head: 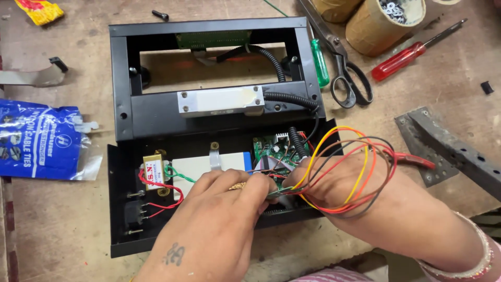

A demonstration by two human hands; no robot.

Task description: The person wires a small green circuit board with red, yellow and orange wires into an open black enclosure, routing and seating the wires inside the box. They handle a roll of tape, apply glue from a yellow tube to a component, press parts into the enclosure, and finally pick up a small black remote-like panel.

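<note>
A black metal housing (121,89) lies open on the wooden bench, with a silver load cell bar (219,100) across its middle. In its lower tray sit a small transformer (155,172), a white and blue battery block (201,166) and a green circuit board (274,149). My left hand (219,224) pinches thin wires just in front of the board. My right hand (339,183) rests beside it, with a loop of red, yellow, orange and black wires (365,156) draped over it. Fingertips of both hands meet at the board's near edge, and the contact spot is hidden.
A blue bag of cable ties (39,143) lies at the left. Black-handled scissors (344,68), a green-handled screwdriver (319,62), a red-handled screwdriver (402,58) and a cardboard tube holding screws (383,23) lie at the back right. A grey metal bracket (449,149) sits at the right.
</note>
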